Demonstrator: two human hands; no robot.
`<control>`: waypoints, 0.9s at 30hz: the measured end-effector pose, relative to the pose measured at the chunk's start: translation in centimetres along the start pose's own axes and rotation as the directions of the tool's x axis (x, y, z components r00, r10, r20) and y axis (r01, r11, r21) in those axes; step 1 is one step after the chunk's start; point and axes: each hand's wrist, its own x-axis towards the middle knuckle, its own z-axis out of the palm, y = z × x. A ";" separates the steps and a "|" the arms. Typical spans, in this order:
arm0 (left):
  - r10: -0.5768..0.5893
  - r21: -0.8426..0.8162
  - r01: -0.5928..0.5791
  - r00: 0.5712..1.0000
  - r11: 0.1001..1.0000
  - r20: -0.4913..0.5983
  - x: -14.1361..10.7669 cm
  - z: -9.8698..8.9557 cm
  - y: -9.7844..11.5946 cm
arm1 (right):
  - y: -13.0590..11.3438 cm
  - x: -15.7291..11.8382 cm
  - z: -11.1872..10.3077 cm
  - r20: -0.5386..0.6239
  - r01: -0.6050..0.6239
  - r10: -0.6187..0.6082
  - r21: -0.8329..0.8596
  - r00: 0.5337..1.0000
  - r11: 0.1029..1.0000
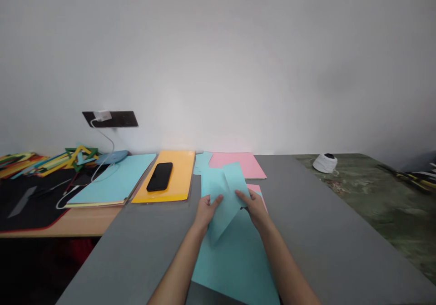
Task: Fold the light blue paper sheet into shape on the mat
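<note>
A folded light-blue sheet of paper is held up between my two hands, tilted above the grey table. My left hand pinches its left edge, thumb on the near face. On the right edge, my right hand grips the sheet with the thumb on top. Under it lies a larger blue sheet, flat and reaching toward me. A bit of pink paper shows from behind my right hand. Where the fingers pass behind the sheet, they are hidden.
A black phone rests on a yellow pack of paper. Pink paper lies at the back, and a blue paper stack stands left. Folded paper strips fill the far left. A white thread spool sits on a green surface.
</note>
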 end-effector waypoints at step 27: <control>0.032 -0.045 -0.030 0.998 0.999 0.062 0.2 -0.5 0.1 | 0.0 1.1 -1.3 -0.005 0.025 -0.025 -0.021 1.000 0.999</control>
